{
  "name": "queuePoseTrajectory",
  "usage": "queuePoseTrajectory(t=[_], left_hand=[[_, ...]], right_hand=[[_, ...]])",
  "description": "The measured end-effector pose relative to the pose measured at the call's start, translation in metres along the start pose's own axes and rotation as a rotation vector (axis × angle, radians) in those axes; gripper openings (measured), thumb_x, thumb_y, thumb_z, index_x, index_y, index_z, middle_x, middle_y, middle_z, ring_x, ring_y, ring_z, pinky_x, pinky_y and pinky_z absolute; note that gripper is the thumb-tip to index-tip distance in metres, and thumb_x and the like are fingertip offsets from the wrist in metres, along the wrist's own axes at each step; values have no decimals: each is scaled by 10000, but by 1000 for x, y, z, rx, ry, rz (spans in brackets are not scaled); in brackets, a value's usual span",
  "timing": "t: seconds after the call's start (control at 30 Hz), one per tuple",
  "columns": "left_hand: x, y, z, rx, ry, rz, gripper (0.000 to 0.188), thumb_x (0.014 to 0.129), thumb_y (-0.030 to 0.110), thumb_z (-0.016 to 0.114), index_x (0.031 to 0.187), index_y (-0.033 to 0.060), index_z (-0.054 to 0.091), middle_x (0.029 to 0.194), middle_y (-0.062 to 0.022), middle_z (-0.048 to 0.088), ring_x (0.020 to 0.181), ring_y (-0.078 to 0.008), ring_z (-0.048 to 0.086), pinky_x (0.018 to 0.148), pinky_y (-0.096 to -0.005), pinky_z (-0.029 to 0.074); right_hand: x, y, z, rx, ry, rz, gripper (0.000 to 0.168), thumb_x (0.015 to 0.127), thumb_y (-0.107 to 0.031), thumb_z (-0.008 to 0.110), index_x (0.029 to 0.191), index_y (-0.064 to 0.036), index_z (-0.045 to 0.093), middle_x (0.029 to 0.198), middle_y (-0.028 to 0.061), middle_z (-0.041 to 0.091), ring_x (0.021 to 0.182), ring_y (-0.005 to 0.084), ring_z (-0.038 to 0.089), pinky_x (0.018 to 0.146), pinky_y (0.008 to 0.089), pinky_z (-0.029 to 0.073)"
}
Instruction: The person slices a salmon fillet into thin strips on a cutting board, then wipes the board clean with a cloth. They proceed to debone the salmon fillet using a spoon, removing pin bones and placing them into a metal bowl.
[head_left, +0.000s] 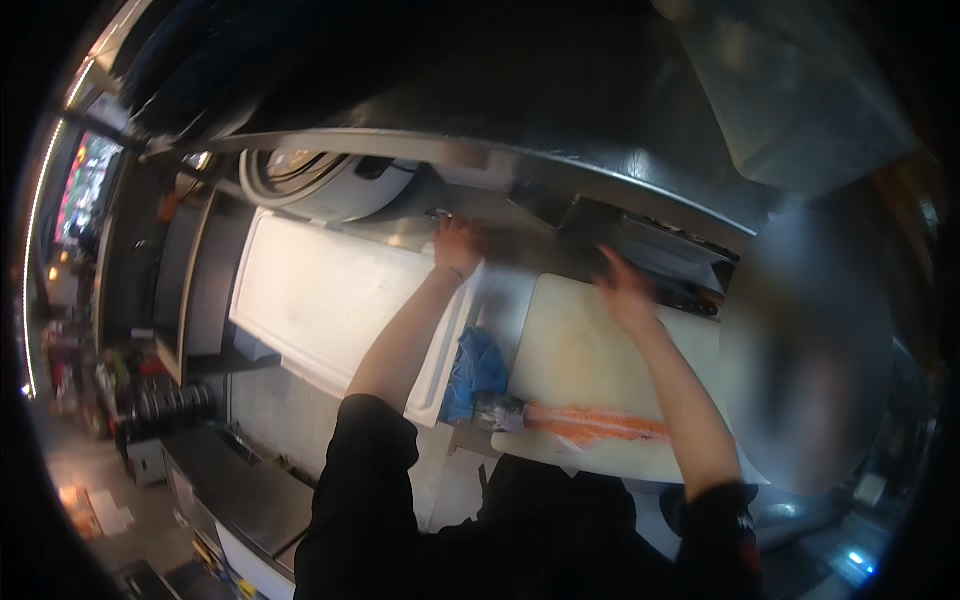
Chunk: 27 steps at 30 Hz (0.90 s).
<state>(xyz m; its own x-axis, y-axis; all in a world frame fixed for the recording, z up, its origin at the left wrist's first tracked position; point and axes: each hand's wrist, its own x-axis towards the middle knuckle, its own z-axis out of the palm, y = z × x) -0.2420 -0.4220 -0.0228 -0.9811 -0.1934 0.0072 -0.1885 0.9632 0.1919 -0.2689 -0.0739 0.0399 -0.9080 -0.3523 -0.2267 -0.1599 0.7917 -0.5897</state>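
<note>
My left hand (457, 244) is at the far right corner of a white plastic lid or shallow tub (337, 289); motion blur hides what its fingers do. A small shiny metal fitting (439, 214) is by its fingertips. Over the far edge of a pale cutting board (577, 337), my right hand (626, 289) is blurred, its fingers apart, with nothing seen in it. A long strip of orange salmon (592, 422) lies along the board's near side. Dark silvery skin or tail (496, 414) shows at its left end. A blue cloth (474, 367) is bunched between board and white plastic.
Behind the board are dark-handled tools, probably knives (686, 301), and a dark container (541, 201). A metal shelf edge (480, 146) crosses above the counter. A round white appliance (337, 184) stands at the back left. Another worktop (240, 480) is at lower left.
</note>
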Motion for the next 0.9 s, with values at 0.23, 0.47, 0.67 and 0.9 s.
queuePoseTrajectory(t=[0.23,0.47,0.67,0.9], left_hand=[[62,5,44,367,19,288,272,890,241,680,1153,235,749,1234,-132,648,1282,-369,535,1019,-542,482],[44,-40,9,-405,133,180,154,875,199,784,987,94,787,969,-118,757,876,-302,726,779,-416,559],[-50,65,-85,-872,137,14,130,936,132,780,942,12,731,840,-51,738,726,-126,671,657,-274,520],[-226,285,-57,-1371,-453,99,114,982,120,716,1031,17,710,952,-44,728,817,-108,671,708,-264,547]], right_hand=[[147,15,110,-375,-17,-18,421,1007,-330,553,1397,-197,640,1274,162,690,1232,368,639,1001,523,530],[6,-18,90,8,319,-52,548,931,-227,656,1466,-159,555,1340,192,613,1286,375,549,1119,543,411],[-108,-62,41,526,630,-145,459,953,-181,669,1394,-93,575,1284,199,622,1225,356,571,1062,485,448],[-296,10,-13,544,358,106,546,953,-104,629,1480,-186,513,826,189,685,749,412,684,680,489,526]])
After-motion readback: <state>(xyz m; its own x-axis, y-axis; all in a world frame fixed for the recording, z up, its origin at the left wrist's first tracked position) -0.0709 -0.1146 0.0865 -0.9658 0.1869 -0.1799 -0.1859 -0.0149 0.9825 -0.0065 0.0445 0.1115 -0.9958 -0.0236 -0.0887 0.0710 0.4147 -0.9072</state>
